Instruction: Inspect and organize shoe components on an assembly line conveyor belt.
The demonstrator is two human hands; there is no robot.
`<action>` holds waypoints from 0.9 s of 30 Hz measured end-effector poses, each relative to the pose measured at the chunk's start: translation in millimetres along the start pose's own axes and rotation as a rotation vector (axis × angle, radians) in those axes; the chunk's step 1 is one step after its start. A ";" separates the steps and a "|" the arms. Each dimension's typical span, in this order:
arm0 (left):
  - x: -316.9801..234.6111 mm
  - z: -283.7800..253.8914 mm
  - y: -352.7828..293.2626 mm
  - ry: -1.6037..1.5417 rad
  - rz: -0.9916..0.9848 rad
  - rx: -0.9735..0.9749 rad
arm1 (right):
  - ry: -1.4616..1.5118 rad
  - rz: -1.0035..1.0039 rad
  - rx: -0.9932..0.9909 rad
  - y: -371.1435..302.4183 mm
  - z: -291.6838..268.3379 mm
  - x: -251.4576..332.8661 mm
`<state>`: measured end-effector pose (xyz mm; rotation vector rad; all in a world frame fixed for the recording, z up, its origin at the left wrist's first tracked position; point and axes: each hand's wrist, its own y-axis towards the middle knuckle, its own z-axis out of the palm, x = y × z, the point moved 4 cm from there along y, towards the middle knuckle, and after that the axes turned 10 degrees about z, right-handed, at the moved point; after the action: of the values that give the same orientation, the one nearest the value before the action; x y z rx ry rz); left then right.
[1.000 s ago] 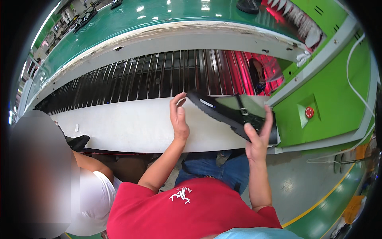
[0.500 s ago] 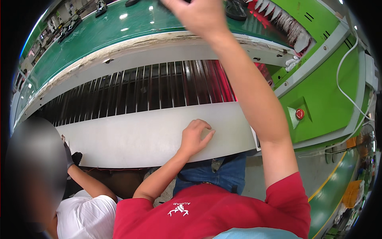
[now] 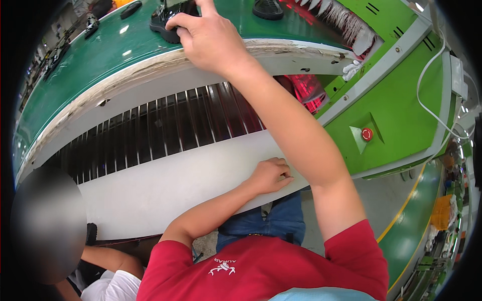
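At the far side, my right hand (image 3: 213,42) reaches over the green conveyor belt (image 3: 113,50). Its thumb and fingers are closed on the edge of a black shoe (image 3: 163,25), whose upper part is cut off by the top of the picture. My left hand (image 3: 272,175) rests near the front edge of a white board (image 3: 191,185), below my right forearm. Its fingers are loosely bent, the thumb stands a little apart, and nothing shows in it. Another black shoe or sole (image 3: 267,9) lies on the belt to the right of my right hand.
Metal rollers (image 3: 165,125) run between the board and the belt's worn rim. A green machine (image 3: 396,115) with a red stop button (image 3: 367,134) and a white fringe curtain (image 3: 341,22) stands at the right. A co-worker in a white shirt (image 3: 114,286) is at the left.
My right hand has come left and nearer over the belt and taken hold of the black shoe. My left hand has shifted right along the board, its fingers bent further. The view has turned slightly.
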<state>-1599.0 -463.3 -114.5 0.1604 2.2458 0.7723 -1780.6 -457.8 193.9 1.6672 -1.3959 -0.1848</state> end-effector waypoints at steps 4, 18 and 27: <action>0.9 -5.4 3.1 -0.053 -0.017 -0.032 | 0.013 -0.040 -0.057 -0.8 1.3 -0.8; 11.9 -1.4 7.7 -0.149 -0.087 -0.063 | -0.025 0.418 -0.095 51.1 -115.4 -165.1; 11.7 -0.9 11.1 -0.157 -0.133 -0.022 | -1.193 0.875 -0.015 52.1 -297.0 -384.3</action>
<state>-1609.3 -450.9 -114.8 0.0579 2.0764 0.6887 -1763.7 28.6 235.9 0.6946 -2.8325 -0.7340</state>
